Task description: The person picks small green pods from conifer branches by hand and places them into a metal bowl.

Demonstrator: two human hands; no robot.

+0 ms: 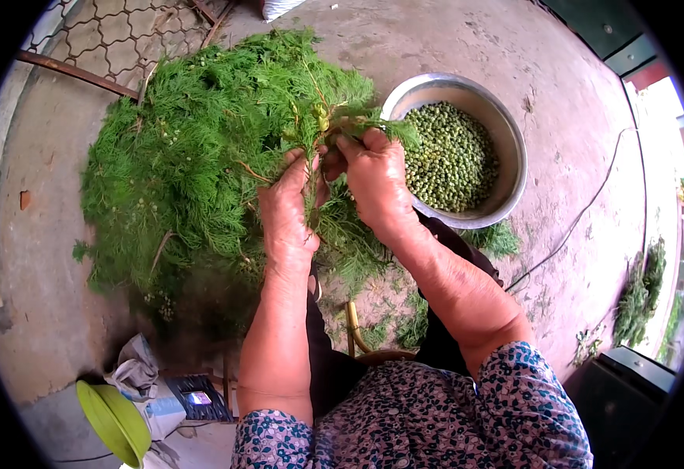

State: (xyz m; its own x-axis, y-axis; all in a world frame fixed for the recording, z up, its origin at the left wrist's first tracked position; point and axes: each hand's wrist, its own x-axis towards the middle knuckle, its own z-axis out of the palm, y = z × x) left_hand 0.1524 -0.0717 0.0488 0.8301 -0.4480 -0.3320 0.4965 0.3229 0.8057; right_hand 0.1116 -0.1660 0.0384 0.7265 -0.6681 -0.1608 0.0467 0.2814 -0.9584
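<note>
My left hand (291,202) is closed around a leafy conifer sprig (311,196), which looks like cypress or arborvitae. Close beside it, my right hand (374,170) pinches the same greenery, its fingertips partly hidden among the leaves. Yellow-green cones (321,116) show on the sprig just above my fingers. A large heap of cut green conifer branches (183,164) lies on the ground in front and to the left. Right of my right hand stands a round metal basin (515,176), partly filled with small green cones (450,155).
A rusty metal grille (78,74) lies at the upper left. At the lower left are a lime-green plastic basin (113,422) and pale sacks (137,369). A thin cable (588,211) crosses the concrete on the right, near more cut greenery (638,299) and a dark box (617,393).
</note>
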